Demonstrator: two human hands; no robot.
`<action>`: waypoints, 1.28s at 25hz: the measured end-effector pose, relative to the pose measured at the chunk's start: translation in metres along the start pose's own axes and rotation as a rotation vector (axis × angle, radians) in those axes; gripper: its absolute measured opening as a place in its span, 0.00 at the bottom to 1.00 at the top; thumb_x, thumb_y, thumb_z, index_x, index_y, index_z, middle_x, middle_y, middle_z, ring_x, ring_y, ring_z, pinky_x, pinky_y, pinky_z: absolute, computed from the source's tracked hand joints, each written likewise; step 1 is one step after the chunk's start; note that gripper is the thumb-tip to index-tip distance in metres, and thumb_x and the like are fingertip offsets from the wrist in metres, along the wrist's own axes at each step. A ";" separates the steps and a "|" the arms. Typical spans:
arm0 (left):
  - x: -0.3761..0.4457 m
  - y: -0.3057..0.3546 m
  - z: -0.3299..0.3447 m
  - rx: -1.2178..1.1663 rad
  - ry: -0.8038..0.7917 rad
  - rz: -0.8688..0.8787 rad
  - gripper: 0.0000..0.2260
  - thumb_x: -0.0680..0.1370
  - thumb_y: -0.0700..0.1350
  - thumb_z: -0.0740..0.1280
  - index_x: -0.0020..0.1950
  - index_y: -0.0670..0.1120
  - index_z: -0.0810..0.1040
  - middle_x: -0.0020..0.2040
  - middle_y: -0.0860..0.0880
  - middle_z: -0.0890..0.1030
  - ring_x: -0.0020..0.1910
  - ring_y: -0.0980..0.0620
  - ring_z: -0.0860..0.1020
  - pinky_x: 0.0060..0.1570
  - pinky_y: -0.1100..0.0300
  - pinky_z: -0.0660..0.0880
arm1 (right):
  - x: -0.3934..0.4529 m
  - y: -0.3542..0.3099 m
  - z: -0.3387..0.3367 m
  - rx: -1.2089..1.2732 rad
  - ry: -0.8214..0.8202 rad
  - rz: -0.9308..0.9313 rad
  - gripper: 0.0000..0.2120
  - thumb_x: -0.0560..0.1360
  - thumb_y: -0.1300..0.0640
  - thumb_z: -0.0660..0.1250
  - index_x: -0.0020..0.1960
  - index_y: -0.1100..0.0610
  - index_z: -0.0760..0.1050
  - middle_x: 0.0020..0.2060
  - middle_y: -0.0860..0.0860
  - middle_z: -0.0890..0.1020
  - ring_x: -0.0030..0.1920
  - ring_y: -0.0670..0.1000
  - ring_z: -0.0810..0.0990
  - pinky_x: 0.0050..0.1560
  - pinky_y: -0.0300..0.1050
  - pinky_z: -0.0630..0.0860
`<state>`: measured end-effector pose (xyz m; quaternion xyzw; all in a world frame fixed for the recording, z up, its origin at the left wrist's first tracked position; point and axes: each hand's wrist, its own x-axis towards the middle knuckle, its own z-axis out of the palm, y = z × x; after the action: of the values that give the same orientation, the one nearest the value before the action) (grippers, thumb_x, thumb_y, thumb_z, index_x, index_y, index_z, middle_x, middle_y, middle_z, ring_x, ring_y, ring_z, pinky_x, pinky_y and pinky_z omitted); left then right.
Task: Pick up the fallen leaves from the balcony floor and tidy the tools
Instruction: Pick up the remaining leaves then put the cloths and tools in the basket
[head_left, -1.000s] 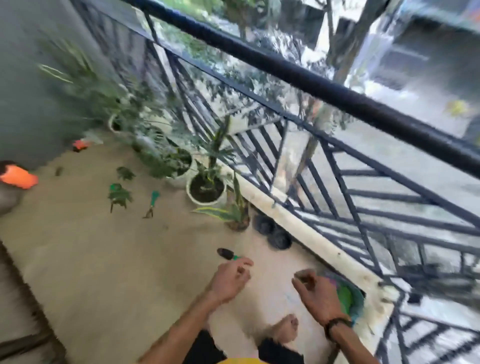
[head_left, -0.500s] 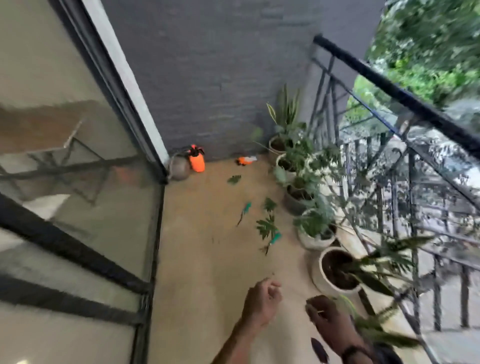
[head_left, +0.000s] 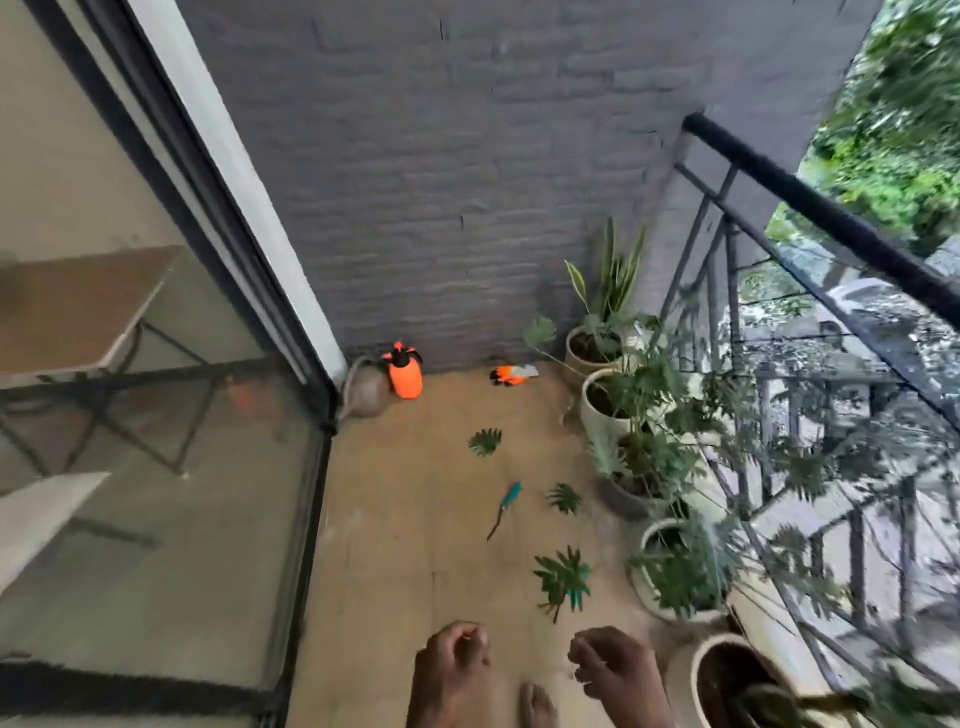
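Both hands sit low at the bottom edge, their wrists cut off by the frame; the left hand (head_left: 453, 662) has its fingers curled in with nothing visible inside them; the right hand (head_left: 610, 670) is curled too, and a pale speck shows at its fingertips, too small and blurred to say whether it pinches anything; a bare foot (head_left: 537, 706) pokes in between them, only its toes showing

Three fallen leaves lie on the tan floor (head_left: 415, 519): the far leaf (head_left: 485, 442) near the middle, the middle leaf (head_left: 564, 499) just beside the pots, and the near leaf (head_left: 558, 578) closest to the hands; a teal handle (head_left: 577, 597) shows at the near leaf's edge, the rest of that tool hidden under it; one teal hand tool (head_left: 503, 509) lies in the open between the leaves

By the grey wall stand an orange sprayer (head_left: 404, 375) and, touching it, a brown jug (head_left: 366, 389) partly cut off by the door frame; an orange glove (head_left: 511, 375) lies further right, blurred

Along the railing (head_left: 810, 208) I count five pale pots with plants; the nearest pot (head_left: 698, 675) is cropped at the bottom edge; foliage hides most of the other rims
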<state>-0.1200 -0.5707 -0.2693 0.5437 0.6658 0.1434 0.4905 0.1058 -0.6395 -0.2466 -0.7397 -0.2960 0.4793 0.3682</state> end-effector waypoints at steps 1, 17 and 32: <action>0.030 0.021 -0.012 0.022 0.000 -0.006 0.17 0.69 0.65 0.65 0.43 0.54 0.82 0.35 0.57 0.85 0.36 0.60 0.83 0.51 0.53 0.81 | 0.026 -0.020 -0.001 0.017 0.003 0.004 0.06 0.74 0.64 0.74 0.38 0.58 0.83 0.31 0.56 0.85 0.30 0.53 0.82 0.35 0.52 0.80; 0.451 0.236 -0.161 0.051 -0.174 0.286 0.06 0.82 0.47 0.65 0.51 0.55 0.83 0.38 0.58 0.85 0.39 0.61 0.83 0.47 0.59 0.80 | 0.452 -0.264 0.114 -0.212 0.030 -0.053 0.04 0.76 0.58 0.70 0.45 0.50 0.80 0.36 0.48 0.86 0.35 0.47 0.84 0.43 0.55 0.84; 0.962 0.246 -0.025 0.266 -0.382 -0.165 0.16 0.65 0.66 0.63 0.38 0.56 0.80 0.41 0.46 0.86 0.45 0.41 0.85 0.48 0.44 0.82 | 0.918 -0.239 0.211 0.224 0.080 0.382 0.08 0.82 0.61 0.63 0.55 0.52 0.79 0.42 0.56 0.84 0.38 0.55 0.82 0.41 0.52 0.81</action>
<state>0.0727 0.3605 -0.5578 0.5645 0.6163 -0.0914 0.5415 0.2253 0.2739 -0.5558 -0.7552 -0.0808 0.5404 0.3621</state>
